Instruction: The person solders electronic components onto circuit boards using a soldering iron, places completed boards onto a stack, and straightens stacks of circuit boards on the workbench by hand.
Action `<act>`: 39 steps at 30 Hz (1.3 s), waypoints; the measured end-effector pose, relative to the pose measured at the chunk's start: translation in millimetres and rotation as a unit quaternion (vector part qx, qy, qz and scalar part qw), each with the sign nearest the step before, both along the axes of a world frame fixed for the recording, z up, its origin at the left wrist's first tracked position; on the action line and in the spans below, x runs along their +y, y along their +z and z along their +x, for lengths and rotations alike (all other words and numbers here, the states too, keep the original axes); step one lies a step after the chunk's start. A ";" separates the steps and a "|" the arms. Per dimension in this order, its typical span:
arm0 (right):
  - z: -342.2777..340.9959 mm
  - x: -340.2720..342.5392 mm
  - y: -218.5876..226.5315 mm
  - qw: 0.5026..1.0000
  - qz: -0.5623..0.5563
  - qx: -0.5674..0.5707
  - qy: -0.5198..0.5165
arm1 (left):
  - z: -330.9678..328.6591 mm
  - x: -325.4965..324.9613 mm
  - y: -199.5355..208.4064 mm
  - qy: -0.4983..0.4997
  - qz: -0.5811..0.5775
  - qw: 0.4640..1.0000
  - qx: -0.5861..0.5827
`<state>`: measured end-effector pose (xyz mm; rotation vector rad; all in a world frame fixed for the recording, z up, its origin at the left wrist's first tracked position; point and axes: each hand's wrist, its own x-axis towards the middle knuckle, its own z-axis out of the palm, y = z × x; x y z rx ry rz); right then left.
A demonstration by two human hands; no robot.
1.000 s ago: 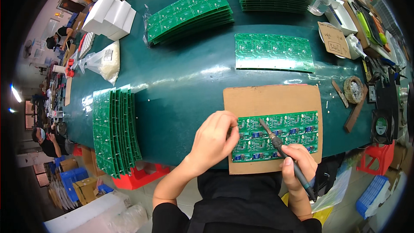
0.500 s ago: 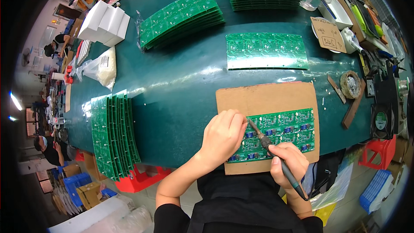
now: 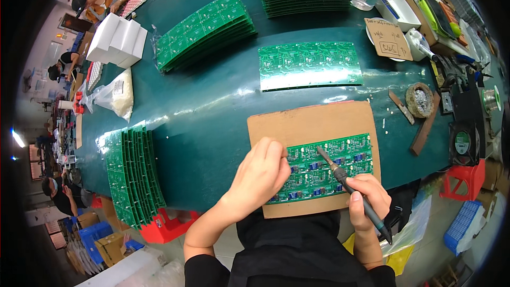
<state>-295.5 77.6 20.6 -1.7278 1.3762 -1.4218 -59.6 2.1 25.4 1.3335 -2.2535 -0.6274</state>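
A green circuit board with rows of small parts and blue components lies on a piece of brown cardboard in front of me. My right hand is closed around the dark handle of a soldering iron. The iron's tip meets the board's upper row, left of its middle. My left hand rests over the board's left end, its fingers bent together. What those fingers pinch, if anything, is hidden.
Stacks of green boards stand behind and at left; a single flat board lies beyond the cardboard. At right are a round tin of silvery wool, wooden strips and a small fan. Other people sit far left.
The soldering iron's tip has moved right along the board, away from my left fingers. My left fingers are more curled. The whole view has shifted slightly.
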 end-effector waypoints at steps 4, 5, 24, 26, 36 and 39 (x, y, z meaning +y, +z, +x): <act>2.0 -2.1 -3.3 1.000 -0.004 -0.005 -0.007 | -25.0 0.3 -7.5 0.011 0.006 1.000 0.026; 2.6 -3.4 -3.1 1.000 -0.006 -0.001 -0.005 | -28.2 -0.7 -11.4 0.005 -0.013 0.999 0.032; -26.7 -2.4 -3.1 0.999 -0.009 -0.018 -0.050 | -36.0 -6.5 -10.8 -0.018 -0.070 0.997 0.007; -33.1 -1.2 -1.1 0.999 -0.001 -0.007 -0.046 | -37.7 -7.5 1.8 -0.018 -0.048 0.998 0.031; -34.8 -3.4 -1.7 0.999 0.022 0.002 -0.034 | -68.7 -11.5 -18.0 -0.034 -0.007 0.997 0.062; -33.1 -6.2 -6.2 1.000 -0.002 -0.002 -0.028 | -72.5 -12.1 -24.1 -0.040 -0.016 0.998 0.049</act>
